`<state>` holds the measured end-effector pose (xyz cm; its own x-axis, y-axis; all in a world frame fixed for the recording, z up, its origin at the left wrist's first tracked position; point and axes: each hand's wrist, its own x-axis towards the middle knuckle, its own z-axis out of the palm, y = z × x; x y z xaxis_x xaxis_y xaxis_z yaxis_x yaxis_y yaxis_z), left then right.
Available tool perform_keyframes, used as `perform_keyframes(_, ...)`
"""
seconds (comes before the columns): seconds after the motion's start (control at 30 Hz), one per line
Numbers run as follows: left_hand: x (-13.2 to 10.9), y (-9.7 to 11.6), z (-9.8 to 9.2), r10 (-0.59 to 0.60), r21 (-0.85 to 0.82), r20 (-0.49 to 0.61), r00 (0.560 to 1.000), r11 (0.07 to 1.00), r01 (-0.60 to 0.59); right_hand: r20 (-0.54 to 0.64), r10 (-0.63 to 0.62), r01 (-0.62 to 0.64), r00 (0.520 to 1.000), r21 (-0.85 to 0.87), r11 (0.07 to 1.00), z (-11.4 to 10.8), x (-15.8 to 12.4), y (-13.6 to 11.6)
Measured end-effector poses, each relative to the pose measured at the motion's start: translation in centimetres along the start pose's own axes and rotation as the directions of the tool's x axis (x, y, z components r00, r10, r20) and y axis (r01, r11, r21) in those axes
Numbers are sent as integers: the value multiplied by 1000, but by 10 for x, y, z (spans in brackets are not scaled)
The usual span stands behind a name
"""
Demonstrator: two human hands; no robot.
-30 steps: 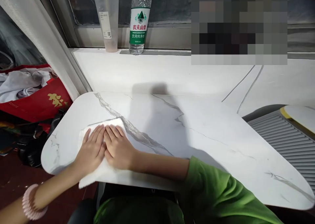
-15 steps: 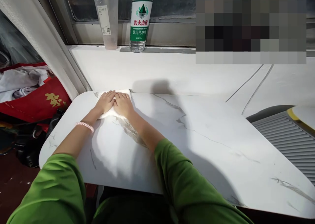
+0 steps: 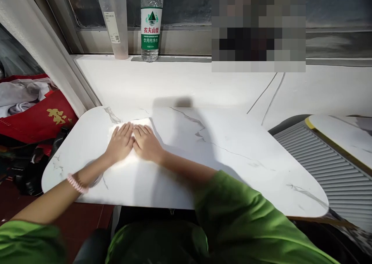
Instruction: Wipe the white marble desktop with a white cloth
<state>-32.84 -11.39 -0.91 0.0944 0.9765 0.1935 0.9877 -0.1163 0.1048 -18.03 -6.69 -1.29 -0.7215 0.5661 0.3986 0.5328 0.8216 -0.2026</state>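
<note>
A white cloth (image 3: pixel 145 122) lies flat on the white marble-patterned table (image 3: pixel 232 171), towards its left part. My left hand (image 3: pixel 119 143) rests palm down on the cloth, fingers stretched out and pointing away from me. Beside it my right hand (image 3: pixel 147 142) also lies flat on the cloth, with its fingertips touching or almost touching those of the left. Part of the cloth is hidden under both hands. A pink coiled band (image 3: pixel 77 184) circles my left wrist.
On the window ledge stand a clear plastic cup (image 3: pixel 116 28) and a water bottle (image 3: pixel 151 31). A red bag (image 3: pixel 55 113) and a curtain (image 3: pixel 46 43) are at the left. A grey ribbed surface (image 3: pixel 325 171) lies at the right.
Both hands and the cloth have moved from the table's far edge towards me. The camera view has shifted a little, and more of my left forearm shows.
</note>
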Motion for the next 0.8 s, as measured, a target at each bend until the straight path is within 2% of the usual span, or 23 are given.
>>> perform_keyframes(0.13,-64,45,-6,71,22,-4,997,997,-71,15,-53,52,998,64,997,-24,-68,-28)
perform_keyframes(0.23,-99,70,-11,161,17,-31,986,987,-161,13,-76,75,997,69,995,-38,-107,-44)
perform_keyframes(0.3,-111,79,-13,197,15,-47,979,980,-196,21,-83,82,996,67,994,-45,-121,-50)
perform_keyframes(0.4,-110,81,-12,217,33,-43,975,976,-216,37,-70,67,997,67,995,-47,-124,-49)
perform_keyframes(0.47,-98,75,-10,214,52,-21,977,976,-212,32,-51,48,998,73,996,-43,-114,-41)
perform_keyframes(0.57,-62,62,-6,188,69,35,982,979,-190,-17,-39,41,999,89,995,-31,-87,-18)
perform_keyframes(0.67,-11,46,-2,126,74,102,987,988,-134,-42,-48,51,998,90,995,-17,-49,16)
perform_keyframes(0.8,65,29,3,62,58,163,985,996,-72,10,40,-40,999,24,999,-4,6,62)
